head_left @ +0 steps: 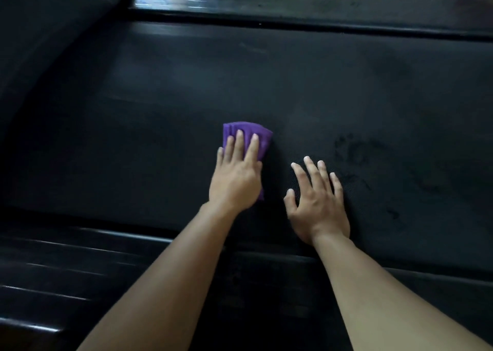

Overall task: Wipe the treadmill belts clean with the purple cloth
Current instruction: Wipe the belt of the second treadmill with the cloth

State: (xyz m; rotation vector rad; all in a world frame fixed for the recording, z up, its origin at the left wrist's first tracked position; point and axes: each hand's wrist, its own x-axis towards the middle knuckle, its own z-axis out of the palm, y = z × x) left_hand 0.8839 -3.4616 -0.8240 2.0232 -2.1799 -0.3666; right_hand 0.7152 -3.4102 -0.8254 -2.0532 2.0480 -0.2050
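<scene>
The purple cloth (264, 139) lies folded on the dark treadmill belt (186, 83). The left hand (234, 179) lies flat on top of the cloth with straight fingers. Its grip is wide, so it can push the cloth down and rub hard. Just right of the cloth, the right hand (317, 206) rests flat on the belt, its grip wide and holding nothing, likely to keep the body steady. Farther right of the cloth are dark smudges (354, 150), probably next to wipe.
</scene>
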